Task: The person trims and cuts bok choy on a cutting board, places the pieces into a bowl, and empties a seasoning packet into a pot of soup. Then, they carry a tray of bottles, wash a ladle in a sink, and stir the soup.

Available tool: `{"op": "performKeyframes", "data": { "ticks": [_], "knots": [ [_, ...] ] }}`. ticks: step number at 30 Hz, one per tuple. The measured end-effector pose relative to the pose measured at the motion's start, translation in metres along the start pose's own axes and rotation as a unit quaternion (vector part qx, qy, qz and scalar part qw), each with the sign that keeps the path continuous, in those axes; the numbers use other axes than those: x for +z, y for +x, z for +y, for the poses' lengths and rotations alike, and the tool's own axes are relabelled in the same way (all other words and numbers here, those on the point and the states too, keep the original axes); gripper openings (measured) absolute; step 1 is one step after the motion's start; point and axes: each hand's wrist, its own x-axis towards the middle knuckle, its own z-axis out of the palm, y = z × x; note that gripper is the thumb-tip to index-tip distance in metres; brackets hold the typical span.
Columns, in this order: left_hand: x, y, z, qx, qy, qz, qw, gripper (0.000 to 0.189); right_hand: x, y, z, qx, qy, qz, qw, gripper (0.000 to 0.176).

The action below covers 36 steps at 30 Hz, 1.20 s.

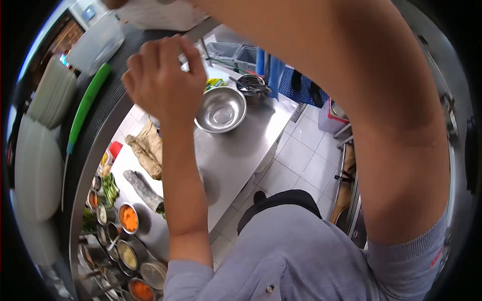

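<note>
My left hand (163, 75) is raised in front of the edge of a dark ribbed shelf (113, 93). Its fingers curl away from me, and the back of the hand hides whatever they may hold. My right forearm (286, 30) reaches across the top and leaves the frame, so that hand is out of sight. Close above my left hand is a whitish container (163, 17), cut off by the top edge. A green-handled tool with a thin metal shaft (88, 105) lies along the shelf, beside stacked translucent plastic containers (37, 168).
Below is a steel counter (231, 155) with a wide metal bowl (221, 110) and a pot of utensils (251, 85). Several food tubs, including one of orange pieces (129, 219), stand lower left, near crumpled brown cloth (148, 148). White tiled floor (296, 155) lies right of the counter.
</note>
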Motion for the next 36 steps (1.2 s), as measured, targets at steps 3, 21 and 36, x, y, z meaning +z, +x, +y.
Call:
{"op": "performKeyframes", "data": {
  "ticks": [3,21,36],
  "knots": [
    [0.001,-0.001,-0.004,0.027,0.024,-0.005,0.999,0.009,-0.006,0.002,0.005,-0.030,0.006,0.085,0.996,0.026],
    [0.004,-0.002,-0.011,-0.022,-0.068,-0.013,0.997,0.019,0.272,-0.342,0.083,0.624,0.334,0.213,0.673,0.023],
    [0.115,-0.164,0.307,-0.487,-0.585,-0.442,0.474,0.036,0.205,-0.608,-0.061,0.518,0.374,0.274,0.719,0.021]
  ]
}}
